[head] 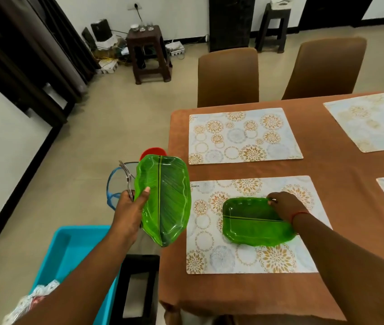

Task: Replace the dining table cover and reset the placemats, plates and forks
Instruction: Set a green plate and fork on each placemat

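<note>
Green leaf-shaped plastic plate [254, 222] lies on the near patterned rectangular placemat [251, 254], lower middle of the frame, its long axis running left to right across the mat. The right hand [284, 208] rests on the plate's far right corner, fingertips curled over the rim, so it looks to be setting or nudging the plate into place. The brown cloth cover [350, 174] is already spread over the counter, and four mats show on it; only this one carries a plate.

The left hand [131, 207] hangs off the counter's left edge, centre left of the frame, clamped on a second green leaf-shaped plate [164, 198] held nearly upright with its long axis running top to bottom, thumb across its face. The same hand also grips a bundle of steel forks [127, 181] behind the plate; I cannot count them.

The far patterned placemat [242, 136] sits bare above and to the right of the held plate. That plate is a quarter turn off from the one laid down, so I judge it must be rotated to lie lengthwise. The left hand is nearer the far mat, yet it is full, so the right hand may have to take the plate over.

A blue plastic tub [73, 252] stands on the floor at lower left.
</note>
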